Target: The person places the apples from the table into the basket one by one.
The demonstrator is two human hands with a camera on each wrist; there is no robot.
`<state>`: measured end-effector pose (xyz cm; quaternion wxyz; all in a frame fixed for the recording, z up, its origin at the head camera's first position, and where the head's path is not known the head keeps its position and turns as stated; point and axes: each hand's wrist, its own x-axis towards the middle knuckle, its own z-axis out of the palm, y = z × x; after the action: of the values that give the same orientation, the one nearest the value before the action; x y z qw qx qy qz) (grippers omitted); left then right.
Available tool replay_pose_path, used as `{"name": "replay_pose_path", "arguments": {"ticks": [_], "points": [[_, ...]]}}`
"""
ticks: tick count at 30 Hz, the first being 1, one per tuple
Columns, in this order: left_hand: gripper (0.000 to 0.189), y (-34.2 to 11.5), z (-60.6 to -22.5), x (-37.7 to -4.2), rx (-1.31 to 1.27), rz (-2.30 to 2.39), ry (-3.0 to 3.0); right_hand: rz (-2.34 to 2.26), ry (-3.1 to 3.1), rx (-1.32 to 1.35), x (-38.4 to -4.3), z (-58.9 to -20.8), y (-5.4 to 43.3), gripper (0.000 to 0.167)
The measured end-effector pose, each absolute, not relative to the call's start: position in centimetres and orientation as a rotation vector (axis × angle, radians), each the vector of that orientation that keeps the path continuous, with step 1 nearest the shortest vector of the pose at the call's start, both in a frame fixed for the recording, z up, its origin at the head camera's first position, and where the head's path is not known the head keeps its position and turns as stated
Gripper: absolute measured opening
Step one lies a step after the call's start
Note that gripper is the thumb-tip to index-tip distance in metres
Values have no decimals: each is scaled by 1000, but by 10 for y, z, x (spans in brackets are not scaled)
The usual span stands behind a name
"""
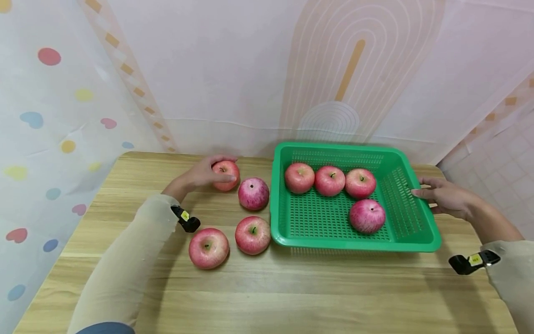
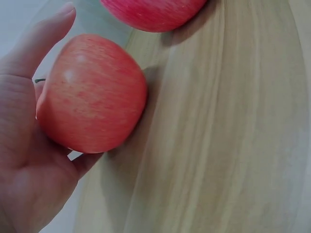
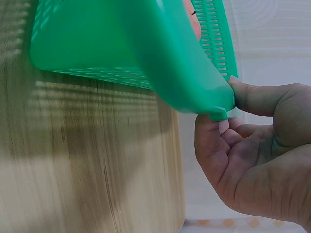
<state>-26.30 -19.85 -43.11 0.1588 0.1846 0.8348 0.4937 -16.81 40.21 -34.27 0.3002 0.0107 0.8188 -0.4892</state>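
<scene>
At the back left of the table, my left hand (image 1: pixel 205 172) curls round a red apple (image 1: pixel 225 175), thumb on the near side and fingers behind. The left wrist view shows that apple (image 2: pixel 95 94) close up, just at the wooden surface. My right hand (image 1: pixel 452 197) pinches the right rim of a green plastic basket (image 1: pixel 354 245). In the right wrist view the thumb (image 3: pixel 257 99) lies above the rim, with curled fingers below it. Inside the basket are three red apples in a row, the middle one (image 1: pixel 330 181) among them, and a purplish-red apple (image 1: pixel 367 216) nearer the front.
Between my left hand and the basket sits a purplish apple (image 1: pixel 253 194). Two more apples, one beside the basket (image 1: pixel 252 235) and one farther left (image 1: pixel 209 248), rest on the wooden table (image 1: pixel 292 297). A patterned cloth (image 1: pixel 233 69) hangs behind the table.
</scene>
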Motion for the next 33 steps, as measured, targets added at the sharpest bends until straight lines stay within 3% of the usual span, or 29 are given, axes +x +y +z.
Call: {"name": "replay_pose_path", "arguments": {"ticks": [10,33], "points": [[71,-195,-441,-265,507,1422,2421,-1292,2186,34,-167,-343,401,28],[64,-191,-437,-264,509,1393,2455,-1301,2179,24,-168,-344,403,30]]}}
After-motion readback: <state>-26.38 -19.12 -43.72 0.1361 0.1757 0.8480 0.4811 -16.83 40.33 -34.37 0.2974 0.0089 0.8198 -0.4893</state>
